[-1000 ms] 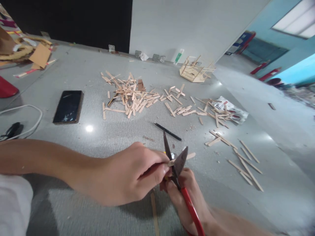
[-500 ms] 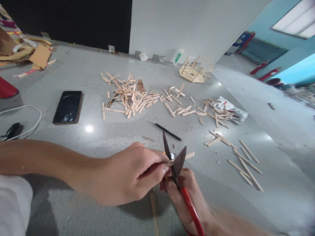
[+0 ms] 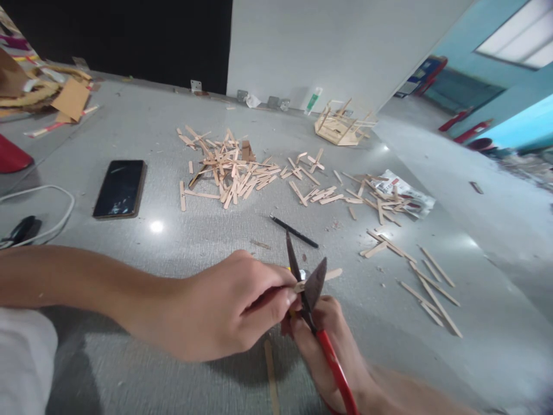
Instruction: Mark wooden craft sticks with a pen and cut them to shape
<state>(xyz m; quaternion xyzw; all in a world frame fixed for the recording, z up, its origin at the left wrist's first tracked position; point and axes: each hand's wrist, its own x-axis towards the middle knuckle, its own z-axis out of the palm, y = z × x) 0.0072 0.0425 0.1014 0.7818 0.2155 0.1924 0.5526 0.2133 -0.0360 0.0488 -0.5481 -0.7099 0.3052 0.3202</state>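
My left hand is closed, with thumb and forefinger pinching a small wooden stick piece whose end lies between the scissor blades. The red-handled scissors are in my right hand, their dark blades apart and pointing away from me. Both hands meet at the scissors' pivot, low in the view. Something yellow shows partly behind my left fingertips; what it is stays hidden. One flat stick lies just right of the blades, and another stick lies below my left hand.
Beyond the hands are a black pen and a heap of wooden sticks. A phone and a white cable lie left. A small wooden frame model stands at the back; more sticks and a plastic bag lie right.
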